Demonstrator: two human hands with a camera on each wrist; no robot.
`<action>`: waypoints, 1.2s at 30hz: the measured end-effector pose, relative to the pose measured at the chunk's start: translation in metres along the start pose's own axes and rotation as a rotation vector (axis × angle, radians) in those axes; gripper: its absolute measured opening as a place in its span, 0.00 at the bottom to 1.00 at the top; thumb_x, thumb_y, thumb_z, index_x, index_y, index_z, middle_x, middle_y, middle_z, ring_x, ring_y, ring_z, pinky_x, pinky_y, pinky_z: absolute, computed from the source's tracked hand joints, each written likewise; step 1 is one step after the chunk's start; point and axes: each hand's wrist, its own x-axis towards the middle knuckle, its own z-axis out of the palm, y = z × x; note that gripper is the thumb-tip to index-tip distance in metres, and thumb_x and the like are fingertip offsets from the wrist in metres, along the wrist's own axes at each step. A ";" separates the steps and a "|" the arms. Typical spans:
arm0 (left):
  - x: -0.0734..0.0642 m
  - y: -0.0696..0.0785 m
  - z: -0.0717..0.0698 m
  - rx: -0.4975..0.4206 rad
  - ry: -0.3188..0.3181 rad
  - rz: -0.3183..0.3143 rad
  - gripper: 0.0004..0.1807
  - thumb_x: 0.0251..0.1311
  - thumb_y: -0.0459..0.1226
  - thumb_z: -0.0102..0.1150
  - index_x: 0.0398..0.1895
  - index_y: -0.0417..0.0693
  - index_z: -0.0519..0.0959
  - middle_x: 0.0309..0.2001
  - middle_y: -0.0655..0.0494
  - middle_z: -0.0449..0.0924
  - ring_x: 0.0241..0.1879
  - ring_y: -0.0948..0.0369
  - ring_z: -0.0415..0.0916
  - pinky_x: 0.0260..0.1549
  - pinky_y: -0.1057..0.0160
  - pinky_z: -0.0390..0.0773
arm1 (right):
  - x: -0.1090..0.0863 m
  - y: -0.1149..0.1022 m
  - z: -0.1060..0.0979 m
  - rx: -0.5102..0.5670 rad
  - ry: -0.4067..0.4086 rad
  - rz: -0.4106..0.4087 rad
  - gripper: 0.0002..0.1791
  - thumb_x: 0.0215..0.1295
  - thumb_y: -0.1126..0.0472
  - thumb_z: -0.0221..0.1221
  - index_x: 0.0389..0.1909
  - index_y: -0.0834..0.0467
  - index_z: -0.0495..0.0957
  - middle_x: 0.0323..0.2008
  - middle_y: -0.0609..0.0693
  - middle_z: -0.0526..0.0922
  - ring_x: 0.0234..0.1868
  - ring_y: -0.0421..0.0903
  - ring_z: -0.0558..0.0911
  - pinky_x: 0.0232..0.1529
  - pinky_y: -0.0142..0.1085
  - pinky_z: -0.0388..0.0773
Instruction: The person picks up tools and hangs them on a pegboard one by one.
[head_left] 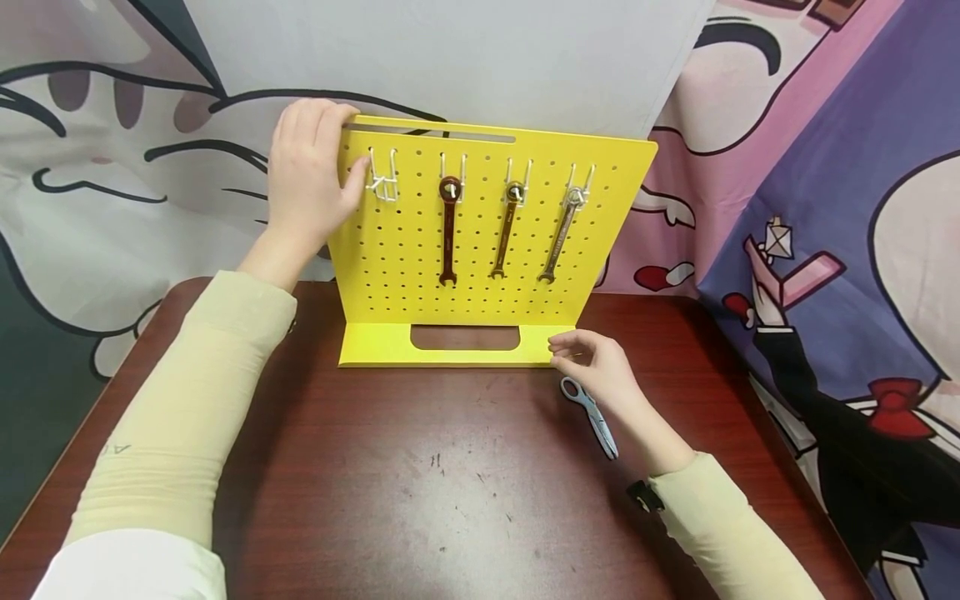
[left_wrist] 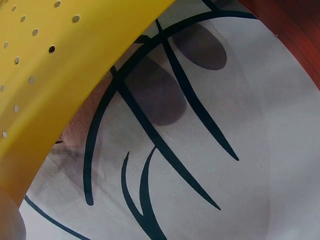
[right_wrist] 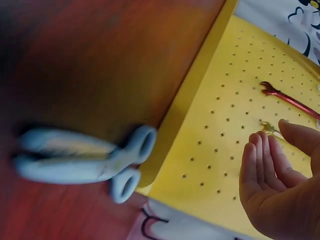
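A yellow pegboard (head_left: 408, 250) stands upright on its base at the back of the table. My left hand (head_left: 311, 171) grips its top left corner, fingers behind the top edge and thumb on the front. In the left wrist view, the board's edge (left_wrist: 95, 60) fills the upper left, with a bit of that hand at the lower left. Loosely bent and holding nothing, my right hand (head_left: 596, 362) hovers by the base's right end. Scissors (head_left: 592, 417) with pale blue handles lie just below it; the right wrist view shows the scissors (right_wrist: 85, 160) blurred, beside the board.
Three combination wrenches hang from white hooks: a red wrench (head_left: 449, 233), a smaller bronze wrench (head_left: 506, 237) and a silver wrench (head_left: 558, 242). Another white hook (head_left: 384, 185) sits by the left thumb. Cartoon-printed cloth (head_left: 817, 208) surrounds the dark red table (head_left: 420, 500).
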 end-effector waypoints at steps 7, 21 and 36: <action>0.000 -0.001 0.000 0.004 -0.004 0.001 0.25 0.73 0.38 0.56 0.68 0.36 0.73 0.63 0.38 0.76 0.68 0.42 0.69 0.79 0.51 0.62 | -0.017 0.018 -0.013 -0.107 0.009 -0.020 0.14 0.64 0.70 0.71 0.50 0.66 0.86 0.45 0.63 0.91 0.43 0.53 0.91 0.43 0.24 0.84; 0.000 0.000 0.000 -0.004 -0.009 -0.002 0.25 0.73 0.38 0.56 0.68 0.36 0.73 0.63 0.38 0.76 0.68 0.41 0.68 0.79 0.51 0.62 | -0.047 0.050 -0.036 -0.226 0.007 0.065 0.14 0.59 0.70 0.73 0.47 0.66 0.88 0.36 0.58 0.92 0.36 0.42 0.90 0.39 0.21 0.82; 0.000 -0.001 0.000 0.005 -0.010 -0.004 0.25 0.73 0.39 0.56 0.68 0.36 0.73 0.63 0.38 0.76 0.68 0.41 0.68 0.79 0.52 0.61 | -0.063 0.072 -0.034 -0.202 -0.104 0.090 0.15 0.57 0.70 0.75 0.45 0.67 0.87 0.36 0.57 0.91 0.33 0.38 0.88 0.36 0.24 0.84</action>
